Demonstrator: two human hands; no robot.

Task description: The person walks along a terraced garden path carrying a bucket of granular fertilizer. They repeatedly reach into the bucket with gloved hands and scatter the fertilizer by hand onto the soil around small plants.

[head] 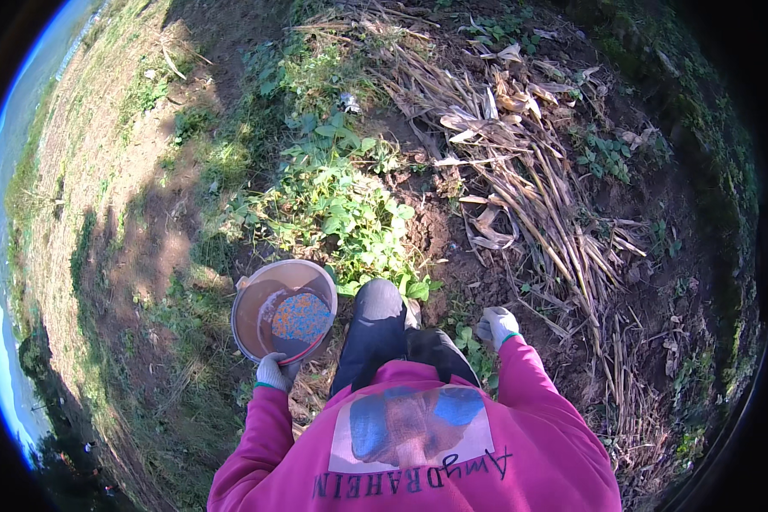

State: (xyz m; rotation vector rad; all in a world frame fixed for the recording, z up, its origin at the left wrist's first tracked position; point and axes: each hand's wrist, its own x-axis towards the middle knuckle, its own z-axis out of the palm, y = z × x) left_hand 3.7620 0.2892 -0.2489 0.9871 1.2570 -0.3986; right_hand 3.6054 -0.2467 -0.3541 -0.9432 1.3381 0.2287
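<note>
My left hand (276, 372), in a pale glove with a green cuff, is closed on the near rim of a round bucket (246, 320). Blue and orange granules (301, 317) lie in the bottom of it, and a red handle rests along its near side. To the right of my knees my right hand (499, 324), gloved the same way, hangs over low green leaves with its fingers curled; whether it holds something is hidden. Leafy green plants (358, 224) grow on the soil just ahead of my knees.
A long heap of dry corn stalks (525, 166) lies on dark soil ahead and to the right. Weedy, grassy ground (185, 345) slopes away on the left. A small shiny scrap (349, 102) lies beyond the plants. Small distant figures, possibly people, show at the lower left.
</note>
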